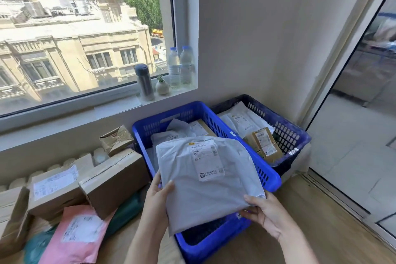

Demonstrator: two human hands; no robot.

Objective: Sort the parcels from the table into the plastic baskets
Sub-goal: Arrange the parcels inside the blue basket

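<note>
I hold a large grey plastic mailer (205,180) with a white shipping label over the bright blue basket (267,176). My left hand (158,197) grips its left edge, thumb on top. My right hand (265,212) pinches its lower right corner. The blue basket holds several grey bags and a flat cardboard parcel (203,126). Behind it to the right stands a dark blue basket (293,135) with a white bag (242,122) and small brown boxes (263,141). On the table at left lie cardboard boxes (113,180), a pink mailer (79,233) and green bags (126,212).
A window sill above carries a metal flask (144,82), a tiny plant pot (162,87) and two water bottles (180,67). A small taped box (116,139) sits by the wall. A glass sliding door (360,113) stands at right, beyond the wooden surface (321,221).
</note>
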